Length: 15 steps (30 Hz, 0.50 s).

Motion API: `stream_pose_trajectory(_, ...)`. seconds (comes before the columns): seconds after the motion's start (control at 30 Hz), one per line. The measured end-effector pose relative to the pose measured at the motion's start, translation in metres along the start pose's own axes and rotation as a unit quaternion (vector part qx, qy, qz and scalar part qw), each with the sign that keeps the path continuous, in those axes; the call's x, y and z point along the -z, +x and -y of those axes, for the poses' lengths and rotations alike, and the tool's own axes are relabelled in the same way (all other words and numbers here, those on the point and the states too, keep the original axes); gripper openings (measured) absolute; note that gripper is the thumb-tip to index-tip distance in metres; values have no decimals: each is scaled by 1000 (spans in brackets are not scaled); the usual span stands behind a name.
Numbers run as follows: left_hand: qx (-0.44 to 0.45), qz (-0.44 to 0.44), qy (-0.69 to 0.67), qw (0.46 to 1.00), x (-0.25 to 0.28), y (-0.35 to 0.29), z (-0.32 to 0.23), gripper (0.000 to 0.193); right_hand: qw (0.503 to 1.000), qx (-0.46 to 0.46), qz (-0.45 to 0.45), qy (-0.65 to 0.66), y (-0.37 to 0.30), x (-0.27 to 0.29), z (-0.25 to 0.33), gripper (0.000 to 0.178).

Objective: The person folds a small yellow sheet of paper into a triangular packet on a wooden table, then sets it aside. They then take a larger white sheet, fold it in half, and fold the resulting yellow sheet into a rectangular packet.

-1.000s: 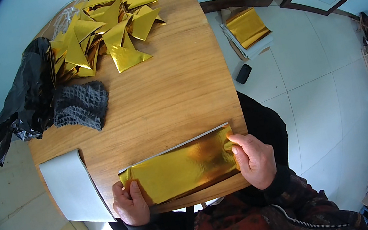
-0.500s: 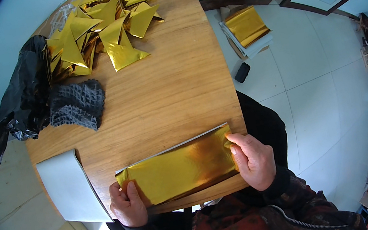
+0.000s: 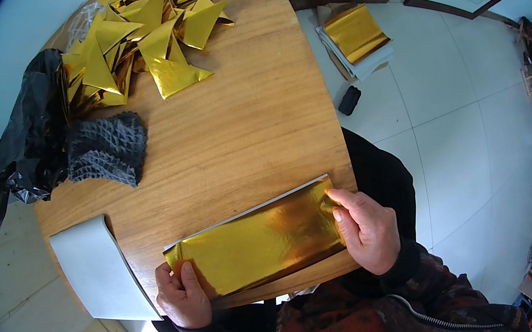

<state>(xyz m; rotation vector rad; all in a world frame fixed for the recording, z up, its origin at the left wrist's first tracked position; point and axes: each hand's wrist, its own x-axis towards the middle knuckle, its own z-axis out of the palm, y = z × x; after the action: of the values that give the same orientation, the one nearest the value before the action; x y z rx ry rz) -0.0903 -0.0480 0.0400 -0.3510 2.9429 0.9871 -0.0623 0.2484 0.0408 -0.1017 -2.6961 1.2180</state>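
We see the gold paper lying aslant at the near edge of the worktop, a pale layer showing along its far side. Our left hand has its grip pinching the left end, thumb on top; our right hand has its grip pinching the right end between thumb and forefinger, where the paper puckers. Compared with a second ago, we find both grips on the same ends and the paper just as flat. What differs is small: the left hand and the paper's left end sit slightly further left in view, and so do the pale folded sheet beside them, the grey cloth, the black bag and the heap of folded gold pieces at the far side, while the right hand keeps nearly its place.
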Motion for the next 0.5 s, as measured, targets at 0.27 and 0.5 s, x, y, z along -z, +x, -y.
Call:
stream_pose_trajectory(0.27,-3,2,-9,1000,-1,0,2,16,1000,-16,11,3,1,1,2,33)
stream_pose_trajectory(0.5,21,11,0,1000,1,0,4,17,999,-29,18,9,4,3,4,35)
